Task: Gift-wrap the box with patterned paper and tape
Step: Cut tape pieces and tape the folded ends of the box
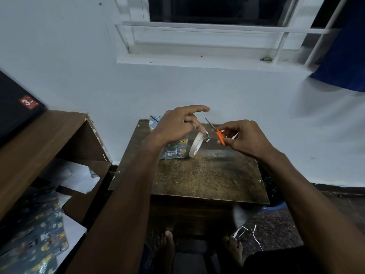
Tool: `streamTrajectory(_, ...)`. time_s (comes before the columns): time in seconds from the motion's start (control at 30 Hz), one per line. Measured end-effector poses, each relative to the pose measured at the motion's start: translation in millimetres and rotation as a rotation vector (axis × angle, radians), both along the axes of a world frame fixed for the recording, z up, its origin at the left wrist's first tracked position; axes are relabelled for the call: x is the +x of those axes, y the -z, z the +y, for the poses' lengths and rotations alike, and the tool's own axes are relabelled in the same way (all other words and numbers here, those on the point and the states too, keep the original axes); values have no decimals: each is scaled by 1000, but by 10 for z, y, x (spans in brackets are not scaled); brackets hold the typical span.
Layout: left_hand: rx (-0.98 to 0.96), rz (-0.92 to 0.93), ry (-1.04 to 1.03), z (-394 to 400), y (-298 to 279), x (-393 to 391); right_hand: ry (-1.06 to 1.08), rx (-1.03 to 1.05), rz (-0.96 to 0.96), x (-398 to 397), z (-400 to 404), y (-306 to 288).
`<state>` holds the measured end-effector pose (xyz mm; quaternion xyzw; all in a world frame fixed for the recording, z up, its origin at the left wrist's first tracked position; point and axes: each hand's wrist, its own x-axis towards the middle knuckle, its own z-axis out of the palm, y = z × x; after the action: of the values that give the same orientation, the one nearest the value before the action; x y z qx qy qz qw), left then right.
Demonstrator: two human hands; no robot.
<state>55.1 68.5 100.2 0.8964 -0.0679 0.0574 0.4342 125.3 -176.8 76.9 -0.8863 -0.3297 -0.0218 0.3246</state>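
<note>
L hand [175, 123] covers most of the box [174, 150], so only its top-left corner and lower front w/ bear-print paper show; can't tell how far the wrap is closed. Box sits at the back-left of the table [207, 175], near the wall [59, 56]. Tape roll [196, 144] hangs on edge off a finger of the L hand, just right of the box; index finger stretched out, other fingers loosely curled. A short tape end curls off the roll top toward the scissors [216, 133], hard to make out. R hand [243, 138] pinches the orange handles, blades pointing up-left toward the tape; most of the handles are hidden in the fingers, can't tell if blades are apart. Table top is dark, worn, scratched, w/ a pale scuffed patch mid-surface. Shelf [49, 139] at left holds white-backed paper scraps [79, 178]; more patterned paper [39, 234] lower left, cut off by the frame. Black item w/ red sticker at far left, partly out of frame. Window [217, 36] above, blue cloth [343, 56] at right. Bare feet and thin paper slivers on the floor under the table.
</note>
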Motion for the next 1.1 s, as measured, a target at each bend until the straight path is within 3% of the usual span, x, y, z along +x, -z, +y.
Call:
streamTrajectory(0.27,25,-15,-3,37,72,65,43,-431,68,34,42,239)
streamTrajectory(0.6,64,-41,13,57,82,73,76,-547,24,-8,162,371)
streamTrajectory(0.7,46,-25,25,61,80,69,155,-418,-28,-33,195,305)
streamTrajectory(0.77,36,-15,37,66,78,71,167,-168,3,-35,224,272)
streamTrajectory(0.9,-14,-30,49,87,89,88,-96,276,325,-181,322,109)
streamTrajectory(1.1,-171,-93,13,53,56,26,-187,370,435,-237,339,92)
